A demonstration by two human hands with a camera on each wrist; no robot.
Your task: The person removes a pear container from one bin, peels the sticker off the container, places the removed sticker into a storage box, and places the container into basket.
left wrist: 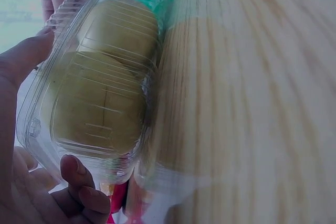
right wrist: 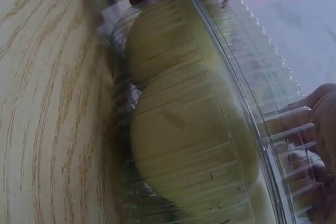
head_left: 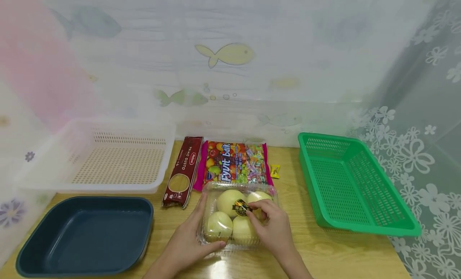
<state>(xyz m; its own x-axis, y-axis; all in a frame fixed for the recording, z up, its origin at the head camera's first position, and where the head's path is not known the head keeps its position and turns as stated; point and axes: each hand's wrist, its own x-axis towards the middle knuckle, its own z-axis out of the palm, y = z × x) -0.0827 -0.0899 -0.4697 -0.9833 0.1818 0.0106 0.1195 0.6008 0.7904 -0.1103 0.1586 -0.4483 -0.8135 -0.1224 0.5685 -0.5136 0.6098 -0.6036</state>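
A clear plastic clamshell box (head_left: 227,207) holding several pale yellow-green round fruits, with a dark sticker on its lid, sits on the wooden table (head_left: 345,251) near the front edge. My left hand (head_left: 200,231) grips the box's left side, thumb at the near corner and fingers along the wall. My right hand (head_left: 265,219) lies over the right part of the lid with its fingers curled beside the sticker. In the left wrist view the box (left wrist: 105,77) fills the frame, with curled fingers (left wrist: 79,179) under its end. The right wrist view shows the ribbed box (right wrist: 189,119) and a fingertip (right wrist: 325,108) on its rim.
At the back left stands a white perforated basket (head_left: 90,187), with a dark blue tray (head_left: 86,235) in front of it. Behind the box lie a spaghetti packet (head_left: 183,171), a fruit candy bag (head_left: 235,163) and one yellow candy (head_left: 275,171). A green basket (head_left: 353,187) stands on the right.
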